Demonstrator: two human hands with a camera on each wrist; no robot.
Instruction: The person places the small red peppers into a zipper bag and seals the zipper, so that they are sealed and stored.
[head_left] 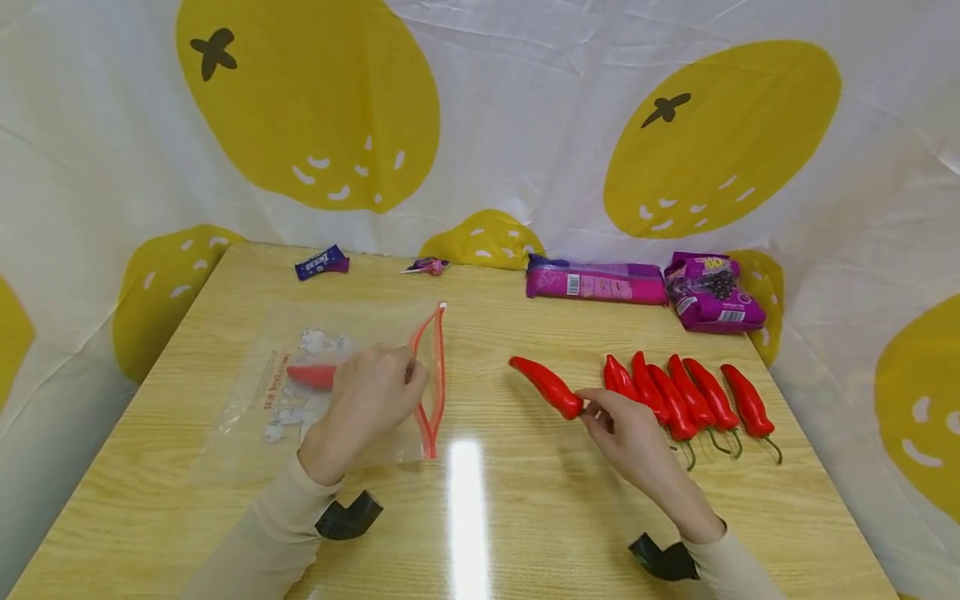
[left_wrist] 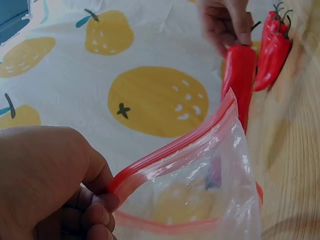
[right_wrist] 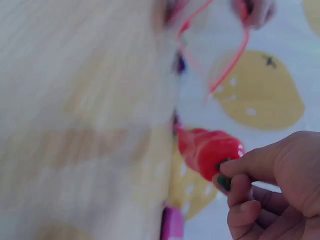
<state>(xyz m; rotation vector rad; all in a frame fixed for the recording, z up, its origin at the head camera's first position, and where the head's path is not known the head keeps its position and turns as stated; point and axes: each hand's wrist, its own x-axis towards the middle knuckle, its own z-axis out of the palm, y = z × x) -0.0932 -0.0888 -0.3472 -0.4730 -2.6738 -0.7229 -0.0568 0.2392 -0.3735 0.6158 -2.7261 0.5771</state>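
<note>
— Now, where is the pepper (head_left: 547,387)?

— Off the table, pinched at its stem end by the right hand (head_left: 628,432), its long axis pointing tip-first toward the bag (head_left: 330,392), which lies to its left.

— And the bag's mouth?

— Facing the pepper, its red lip lifted by the left hand (head_left: 365,400), fingers (left_wrist: 95,212) curled on the zip. One pepper is already inside.

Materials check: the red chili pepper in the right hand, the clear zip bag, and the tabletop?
Glossy red chili pepper: probably moulded plastic; even sheen, uniform colour matching the others. Clear zip bag with red seal: thin, soft plastic film; see-through, wrinkled, bends where the left hand pinches it. Tabletop: wood-grain pattern, likely laminate; sharp glare streak.
</note>
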